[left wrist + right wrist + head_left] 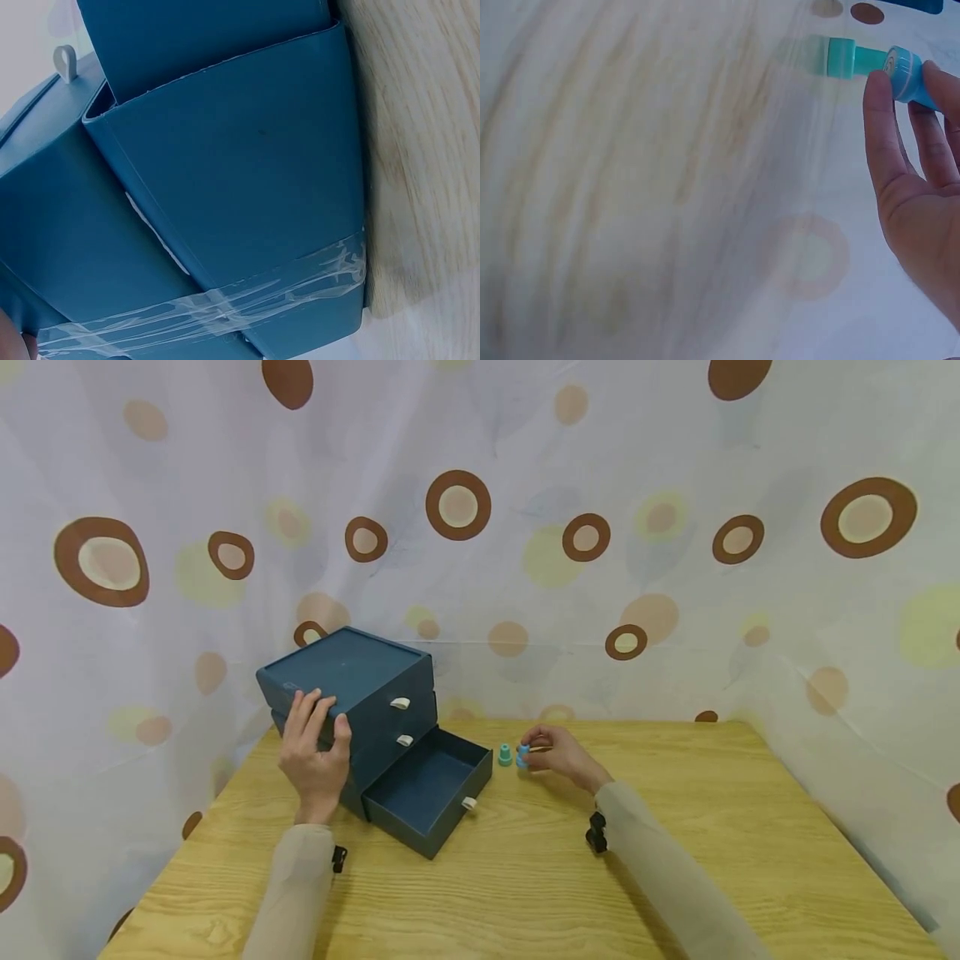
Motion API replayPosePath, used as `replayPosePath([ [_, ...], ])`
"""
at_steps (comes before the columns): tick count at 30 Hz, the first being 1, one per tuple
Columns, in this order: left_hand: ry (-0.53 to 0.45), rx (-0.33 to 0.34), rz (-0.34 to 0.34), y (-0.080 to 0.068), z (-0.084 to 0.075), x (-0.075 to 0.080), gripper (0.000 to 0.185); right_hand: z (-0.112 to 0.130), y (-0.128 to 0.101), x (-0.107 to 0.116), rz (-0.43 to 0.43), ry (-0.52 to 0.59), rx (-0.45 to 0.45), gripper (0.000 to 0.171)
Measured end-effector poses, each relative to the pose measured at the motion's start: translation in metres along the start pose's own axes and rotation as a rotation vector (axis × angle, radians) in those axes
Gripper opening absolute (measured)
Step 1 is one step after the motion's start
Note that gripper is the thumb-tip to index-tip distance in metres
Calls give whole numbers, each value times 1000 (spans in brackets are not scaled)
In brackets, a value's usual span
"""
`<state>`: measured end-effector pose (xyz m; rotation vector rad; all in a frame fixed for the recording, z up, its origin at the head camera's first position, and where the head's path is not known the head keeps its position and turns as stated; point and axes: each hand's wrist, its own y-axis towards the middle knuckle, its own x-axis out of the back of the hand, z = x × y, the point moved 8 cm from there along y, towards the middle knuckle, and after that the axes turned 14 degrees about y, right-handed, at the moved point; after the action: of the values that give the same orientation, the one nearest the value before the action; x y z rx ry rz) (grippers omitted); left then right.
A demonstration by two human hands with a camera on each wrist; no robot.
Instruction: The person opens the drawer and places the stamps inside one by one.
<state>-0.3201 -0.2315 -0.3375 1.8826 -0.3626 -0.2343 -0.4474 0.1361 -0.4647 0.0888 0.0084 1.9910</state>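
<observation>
A dark blue three-drawer box (352, 681) stands on the wooden table (525, 877), its bottom drawer (431, 785) pulled out and bare inside. My left hand (315, 747) rests on the box's left corner, fingers over the top edge and thumb on the side. The left wrist view shows only the box's blue side (225, 187) with clear tape. My right hand (551, 752) pinches a small blue stamp-like piece (522, 755) (904, 71) on the table. A small green piece (506, 754) (844, 58) stands just left of it, beside the open drawer.
A spotted curtain (480, 527) hangs close behind and on both sides of the table. The two upper drawers are closed, each with a small white handle (400, 702).
</observation>
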Motion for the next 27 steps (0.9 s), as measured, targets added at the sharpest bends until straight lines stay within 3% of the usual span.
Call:
replayPosePath([
  [17,-16,6,-12,2,-2,2,34,31,5,-23,2,17,107,28],
  [27,-10,0,-20,1,-4,3,36,41,13,-37,-13,-9,95,25],
])
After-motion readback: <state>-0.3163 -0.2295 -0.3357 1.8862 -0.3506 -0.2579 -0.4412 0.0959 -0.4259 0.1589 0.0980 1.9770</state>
